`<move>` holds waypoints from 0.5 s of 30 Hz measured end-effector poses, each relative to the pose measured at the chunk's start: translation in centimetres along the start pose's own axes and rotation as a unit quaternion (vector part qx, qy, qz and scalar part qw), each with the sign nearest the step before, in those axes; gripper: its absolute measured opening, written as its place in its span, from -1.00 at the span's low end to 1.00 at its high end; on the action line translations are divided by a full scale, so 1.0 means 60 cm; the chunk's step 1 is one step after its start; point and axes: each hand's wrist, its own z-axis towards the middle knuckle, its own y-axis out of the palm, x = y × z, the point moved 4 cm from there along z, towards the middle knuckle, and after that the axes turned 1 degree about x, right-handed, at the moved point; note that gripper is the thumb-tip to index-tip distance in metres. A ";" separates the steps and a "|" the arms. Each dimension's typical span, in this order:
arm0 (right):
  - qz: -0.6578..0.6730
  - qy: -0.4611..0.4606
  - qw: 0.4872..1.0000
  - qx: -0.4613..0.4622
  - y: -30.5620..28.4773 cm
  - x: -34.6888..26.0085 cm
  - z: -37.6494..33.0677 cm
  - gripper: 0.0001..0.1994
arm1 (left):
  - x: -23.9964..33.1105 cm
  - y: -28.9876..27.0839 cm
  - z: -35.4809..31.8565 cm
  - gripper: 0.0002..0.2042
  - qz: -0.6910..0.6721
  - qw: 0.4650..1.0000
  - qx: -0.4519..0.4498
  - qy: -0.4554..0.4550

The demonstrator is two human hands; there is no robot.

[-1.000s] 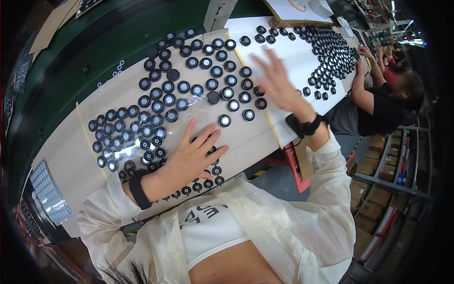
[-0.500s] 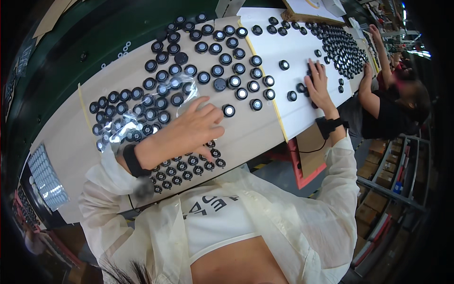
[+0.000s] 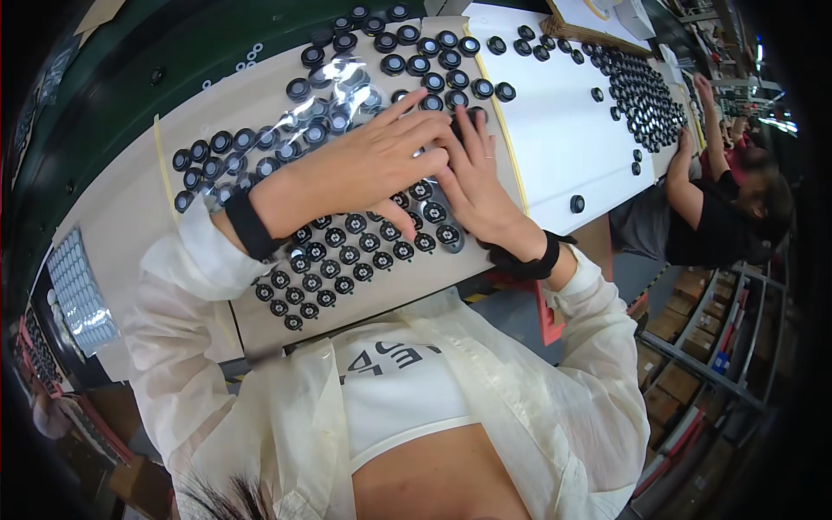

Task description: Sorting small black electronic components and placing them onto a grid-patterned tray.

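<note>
My left hand (image 3: 386, 163) reaches palm down over the parts, fingers stretched out and thumb apart. A clear plastic sheet (image 3: 345, 80) with bright glints lies partly under it; whether the fingers grip the sheet is hidden. My right hand (image 3: 478, 186) meets the left fingertips, its fingers extended against black round parts (image 3: 457, 130) partly covered by them. Around both hands stand many black round parts with pale grey centres (image 3: 418, 66). Closer to my body, rows of black parts with ringed tops and small tabs (image 3: 349, 255) lie below the left hand.
A yellow tape line (image 3: 511, 156) divides the beige surface from a white one (image 3: 555, 130). One black part (image 3: 577, 204) sits near its front edge; a dense cluster (image 3: 646, 100) fills its far right, beside a co-worker (image 3: 693, 204). A sheet of pale round pieces (image 3: 82, 290) lies left.
My right hand has come left from the white surface to meet my left hand, and several parts there have shifted. The left hand and the plastic sheet have moved farther from my body.
</note>
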 end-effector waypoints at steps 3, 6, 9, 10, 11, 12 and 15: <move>0.068 -0.001 0.997 -0.043 -0.024 -0.007 0.006 -0.46 | 0.000 0.010 0.009 -0.27 -0.034 0.999 -0.003 0.033; -0.086 0.017 0.994 0.068 -0.105 0.049 -0.013 -0.37 | -0.006 0.012 0.005 -0.29 -0.022 0.999 -0.009 0.034; -0.097 0.135 0.982 0.089 -0.168 0.156 -0.104 -0.05 | -0.012 0.016 0.000 -0.28 -0.025 0.999 -0.022 0.022; -0.082 0.140 0.984 0.078 -0.172 0.176 -0.147 0.07 | -0.012 0.016 0.004 -0.29 -0.024 0.999 -0.024 0.027; -0.066 0.141 0.986 0.067 -0.168 0.183 -0.177 0.19 | -0.015 0.019 0.005 -0.29 -0.026 0.999 -0.026 0.025; -0.061 0.137 0.987 0.064 -0.158 0.170 -0.187 0.19 | -0.017 0.020 0.004 -0.29 -0.024 0.999 -0.024 0.019; -0.052 0.104 0.993 0.010 -0.106 0.097 -0.193 0.49 | -0.025 0.024 0.010 -0.30 -0.039 0.999 -0.024 0.021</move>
